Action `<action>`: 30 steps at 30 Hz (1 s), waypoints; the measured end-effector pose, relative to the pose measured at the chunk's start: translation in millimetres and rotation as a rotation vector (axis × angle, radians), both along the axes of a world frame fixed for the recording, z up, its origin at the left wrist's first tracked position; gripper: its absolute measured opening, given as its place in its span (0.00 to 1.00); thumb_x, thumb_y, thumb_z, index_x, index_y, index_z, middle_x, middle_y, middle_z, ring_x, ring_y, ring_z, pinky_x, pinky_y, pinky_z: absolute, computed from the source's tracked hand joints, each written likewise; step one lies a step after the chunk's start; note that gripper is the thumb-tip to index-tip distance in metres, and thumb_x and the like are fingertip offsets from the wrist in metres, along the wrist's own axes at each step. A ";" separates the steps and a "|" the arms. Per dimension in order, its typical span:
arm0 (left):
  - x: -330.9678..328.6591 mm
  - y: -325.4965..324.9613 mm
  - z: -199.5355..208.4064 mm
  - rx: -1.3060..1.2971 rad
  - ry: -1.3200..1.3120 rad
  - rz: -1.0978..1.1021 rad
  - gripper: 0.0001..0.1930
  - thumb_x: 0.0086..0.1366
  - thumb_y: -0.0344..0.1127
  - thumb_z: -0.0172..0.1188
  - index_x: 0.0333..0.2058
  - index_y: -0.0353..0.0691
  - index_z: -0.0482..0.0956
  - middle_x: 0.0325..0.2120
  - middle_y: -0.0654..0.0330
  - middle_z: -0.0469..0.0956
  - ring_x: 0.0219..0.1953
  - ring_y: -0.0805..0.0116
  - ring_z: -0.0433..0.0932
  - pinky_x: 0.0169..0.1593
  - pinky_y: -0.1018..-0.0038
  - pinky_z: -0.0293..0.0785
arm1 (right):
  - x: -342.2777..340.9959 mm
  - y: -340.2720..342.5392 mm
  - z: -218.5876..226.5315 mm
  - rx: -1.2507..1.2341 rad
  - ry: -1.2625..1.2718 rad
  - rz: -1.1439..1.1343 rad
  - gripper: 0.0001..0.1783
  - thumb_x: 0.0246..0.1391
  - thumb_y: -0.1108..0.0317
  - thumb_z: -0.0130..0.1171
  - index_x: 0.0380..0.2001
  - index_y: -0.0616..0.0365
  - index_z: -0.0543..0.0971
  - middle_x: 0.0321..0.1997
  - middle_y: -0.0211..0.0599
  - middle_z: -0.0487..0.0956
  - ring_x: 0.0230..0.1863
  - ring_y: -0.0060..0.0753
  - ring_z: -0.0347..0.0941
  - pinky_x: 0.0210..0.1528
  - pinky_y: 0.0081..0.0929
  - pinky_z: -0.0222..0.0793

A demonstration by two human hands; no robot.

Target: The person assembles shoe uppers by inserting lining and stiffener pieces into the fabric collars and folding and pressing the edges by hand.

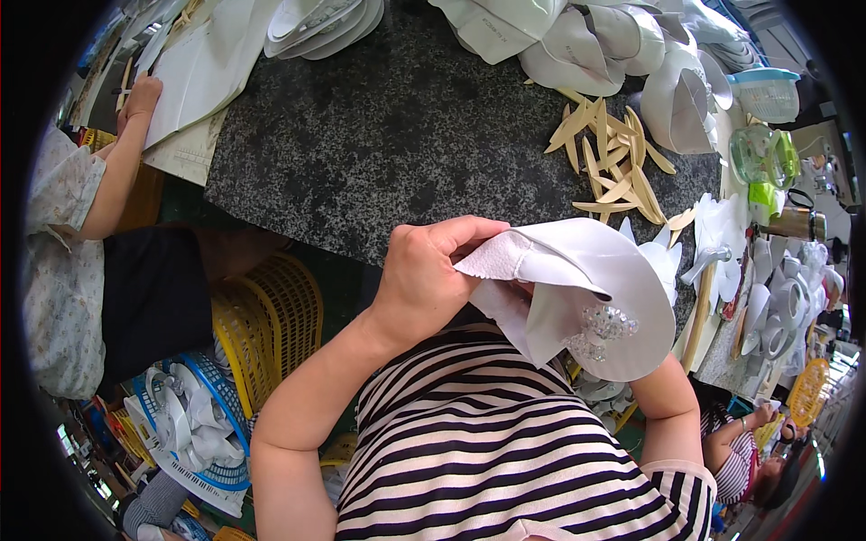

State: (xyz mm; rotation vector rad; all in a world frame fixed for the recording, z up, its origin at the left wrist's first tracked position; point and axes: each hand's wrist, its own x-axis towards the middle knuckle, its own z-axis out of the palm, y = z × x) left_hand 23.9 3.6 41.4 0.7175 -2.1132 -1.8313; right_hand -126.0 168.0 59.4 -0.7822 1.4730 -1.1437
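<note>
A white shoe upper (550,270) with a sparkling rhinestone bow (600,332) is held up in front of my striped shirt, off the table's near edge. My left hand (419,270) is closed on the upper's left edge, thumb and fingers pinching a flap with a rough, pale lining. The upper is tilted, its broad curved side toward the right. My right forearm (667,401) rises behind it, and the upper hides that hand and its fingers. Just beyond lies a pile of slim tan pointed strips (622,158) on the black speckled table (361,135).
Stacked white uppers (577,45) line the far side. A light-blue basket (765,95) and a clear jar (758,153) stand at right. On the left are a co-worker's hand (140,97), a yellow chair (284,302) and a blue basket (239,410) of white pieces.
</note>
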 end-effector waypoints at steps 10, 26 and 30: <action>-0.8 6.6 -33.3 0.094 -0.026 0.243 0.11 0.62 0.26 0.68 0.42 0.30 0.85 0.33 0.56 0.87 0.35 0.75 0.85 0.39 0.78 0.81 | -17.8 -8.3 8.5 -0.105 0.997 0.627 0.35 0.49 0.79 0.64 0.64 0.53 0.74 0.67 0.38 0.76 0.68 0.33 0.69 0.71 0.36 0.61; 1.1 -8.9 -38.3 0.042 -0.040 0.174 0.11 0.67 0.37 0.66 0.34 0.33 0.83 0.26 0.56 0.84 0.26 0.76 0.78 0.30 0.73 0.73 | -5.7 -24.7 -36.2 -0.119 0.745 0.389 0.33 0.56 0.79 0.59 0.67 0.54 0.70 0.67 0.40 0.72 0.64 0.34 0.71 0.65 0.35 0.68; 30.7 -36.6 -17.9 0.820 0.368 -0.141 0.26 0.73 0.46 0.59 0.60 0.32 0.72 0.49 0.54 0.82 0.49 0.66 0.82 0.50 0.71 0.78 | -24.6 -32.3 -7.8 -0.260 0.679 0.220 0.27 0.53 0.72 0.67 0.58 0.59 0.77 0.52 0.38 0.80 0.54 0.32 0.76 0.57 0.33 0.69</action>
